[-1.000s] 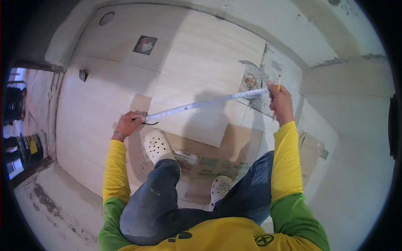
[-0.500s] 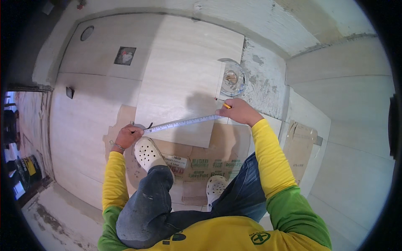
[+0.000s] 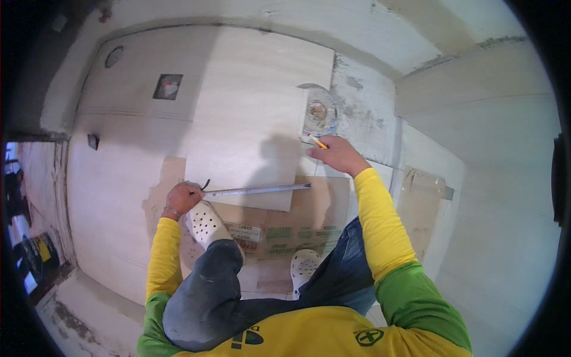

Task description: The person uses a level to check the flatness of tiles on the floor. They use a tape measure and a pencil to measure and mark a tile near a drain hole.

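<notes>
While your left hand [image 3: 181, 198] grips the tape measure [image 3: 262, 190] laid across the tile [image 3: 250, 119] toward your right hand [image 3: 339, 156], pinching a pencil [image 3: 317, 141], any blade slip would likely misplace the mark.

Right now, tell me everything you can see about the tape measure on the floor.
The tape measure shows as a thin, pale metallic blade pulled out nearly straight. It lies flat across the lower edge of a light wood-look tile, over brown cardboard. The left hand holds its case end, which is hidden in the grip, with a dark loop sticking out. Its far tip lies free, apart from the right hand, which holds a pencil.
</notes>
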The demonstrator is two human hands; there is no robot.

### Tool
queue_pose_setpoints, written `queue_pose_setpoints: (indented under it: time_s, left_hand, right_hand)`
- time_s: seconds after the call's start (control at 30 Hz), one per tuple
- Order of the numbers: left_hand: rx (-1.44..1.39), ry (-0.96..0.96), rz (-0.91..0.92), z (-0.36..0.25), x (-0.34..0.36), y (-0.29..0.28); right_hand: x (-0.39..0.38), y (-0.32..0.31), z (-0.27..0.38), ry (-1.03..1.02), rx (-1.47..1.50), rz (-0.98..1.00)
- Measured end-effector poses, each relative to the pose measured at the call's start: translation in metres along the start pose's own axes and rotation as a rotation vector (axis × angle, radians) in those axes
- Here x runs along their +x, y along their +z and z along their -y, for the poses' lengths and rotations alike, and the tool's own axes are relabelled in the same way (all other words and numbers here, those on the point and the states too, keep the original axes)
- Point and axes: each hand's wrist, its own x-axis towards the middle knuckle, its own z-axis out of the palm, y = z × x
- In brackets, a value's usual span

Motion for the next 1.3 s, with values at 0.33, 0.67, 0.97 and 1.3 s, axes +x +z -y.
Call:
queue_pose_setpoints:
  time_s: [0.33, 0.67, 0.97, 1.3]
  left_hand:
    - [0.03, -0.128, 0.05, -0.016, 0.009, -0.002]
    - [0.026, -0.168, 0.049, -0.007, 0.012, 0.006]
    - [0.017, -0.137, 0.019, -0.014, 0.013, 0.006]
    - [0.014, -0.151, 0.05, -0.013, 0.016, 0.005]
  right_hand:
    - [-0.02, 0.052, 0.026, -0.16, -0.094, 0.243]
    - [-0.04, 0.076, 0.037, -0.258, -0.116, 0.339]
    - [-0.039, 0.07, 0.025, -0.214, -0.137, 0.304]
    - [-0.039, 0.065, 0.032, -0.214, -0.162, 0.377]
